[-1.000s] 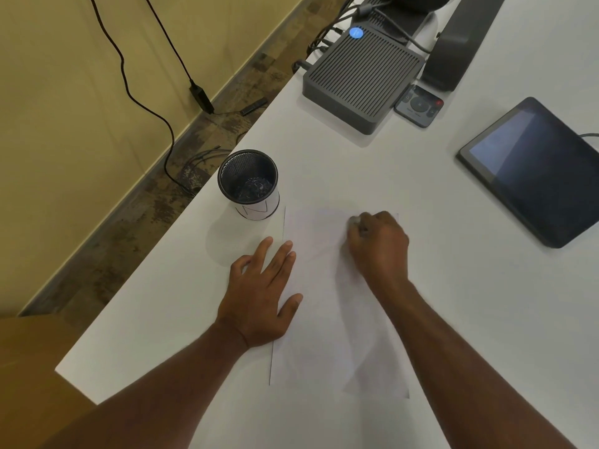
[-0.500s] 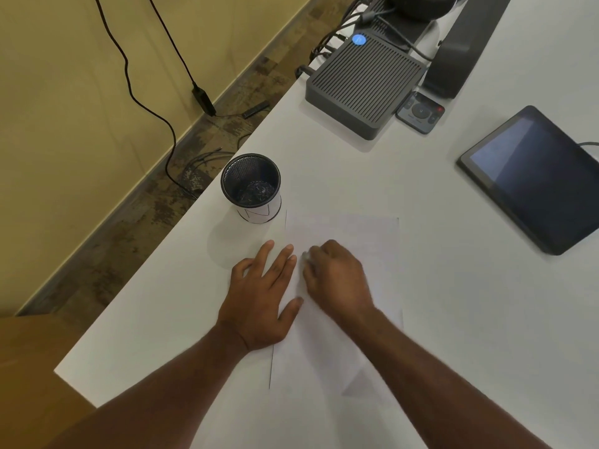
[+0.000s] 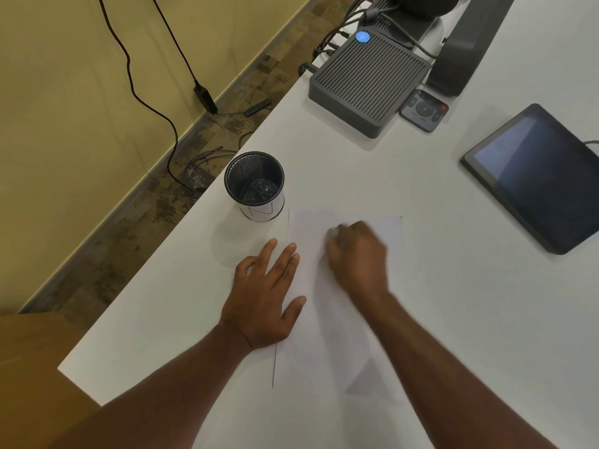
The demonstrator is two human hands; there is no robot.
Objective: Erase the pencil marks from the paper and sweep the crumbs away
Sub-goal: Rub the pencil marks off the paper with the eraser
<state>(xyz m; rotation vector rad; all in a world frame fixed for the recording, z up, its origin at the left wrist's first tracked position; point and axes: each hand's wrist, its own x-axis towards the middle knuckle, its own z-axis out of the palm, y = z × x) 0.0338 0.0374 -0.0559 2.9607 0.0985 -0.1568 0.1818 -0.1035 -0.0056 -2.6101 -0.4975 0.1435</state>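
Observation:
A white sheet of paper (image 3: pixel 324 338) lies on the white table (image 3: pixel 437 303) in front of me. My left hand (image 3: pixel 265 296) lies flat with spread fingers on the sheet's left edge. My right hand (image 3: pixel 358 257), blurred by motion, is curled over the upper middle of the sheet. A small pale eraser (image 3: pixel 331 234) shows dimly at its fingertips, pinched against the paper. I can make out no pencil marks or crumbs on the sheet. The lower right corner of the paper lifts slightly.
A black mesh cup (image 3: pixel 254 184) stands just beyond the sheet's top left corner, near the table's left edge. A dark tablet (image 3: pixel 538 176) lies at the right. A grey ribbed box (image 3: pixel 366 82) and a small remote (image 3: pixel 424 110) sit at the back.
My right hand swept from the sheet's upper right to beside my left hand, and is now back near the upper middle. My left hand has stayed flat on the paper's edge.

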